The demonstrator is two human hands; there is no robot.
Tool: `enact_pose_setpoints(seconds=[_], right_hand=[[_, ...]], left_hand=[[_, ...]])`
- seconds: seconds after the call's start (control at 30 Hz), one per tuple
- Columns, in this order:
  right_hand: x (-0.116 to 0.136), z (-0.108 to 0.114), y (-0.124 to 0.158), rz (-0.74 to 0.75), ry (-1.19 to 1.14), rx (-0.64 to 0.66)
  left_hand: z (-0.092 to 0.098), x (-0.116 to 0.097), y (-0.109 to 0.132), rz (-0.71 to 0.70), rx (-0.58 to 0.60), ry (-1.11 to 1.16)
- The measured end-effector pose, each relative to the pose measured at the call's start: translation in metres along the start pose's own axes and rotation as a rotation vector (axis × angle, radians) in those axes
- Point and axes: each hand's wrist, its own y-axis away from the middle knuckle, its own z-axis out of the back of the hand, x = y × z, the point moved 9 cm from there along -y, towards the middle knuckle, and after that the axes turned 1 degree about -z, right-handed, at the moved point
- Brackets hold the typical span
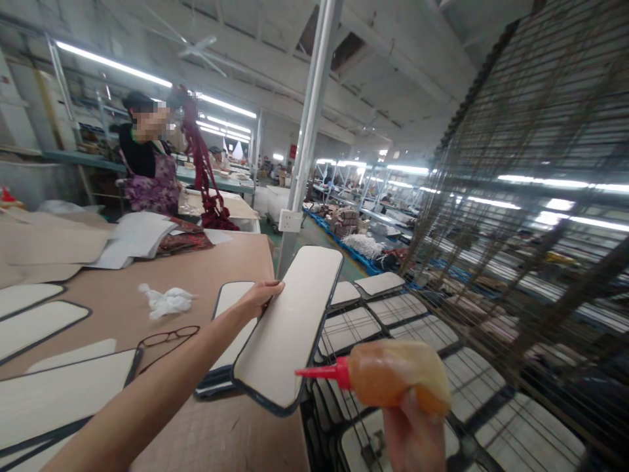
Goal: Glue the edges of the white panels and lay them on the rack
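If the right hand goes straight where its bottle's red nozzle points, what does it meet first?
Probably the squeeze bottle touches the near end of the cream panel held by the left hand; depth is unclear.

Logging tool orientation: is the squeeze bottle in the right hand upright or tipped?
Tipped on its side. The squeeze bottle lies roughly horizontal in the right hand, its red nozzle pointing left toward the panel.

Left grip (258, 298) and right grip (413, 436) bare, left forearm (162, 387) unsleeved.
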Motion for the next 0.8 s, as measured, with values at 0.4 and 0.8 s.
enact_pose_setpoints(seconds=[0.4, 0.8], right_hand=[[0.041, -0.007, -0.072, 0.293, -0.022, -0.121], [-0.017, 0.015, -0.019, 0.121, 0.073, 0.0]], left_hand=[[-0.061, 0.016, 0.053, 0.008, 0.267, -0.031], [-0.061, 0.001, 0.054, 0.007, 0.396, 0.013]])
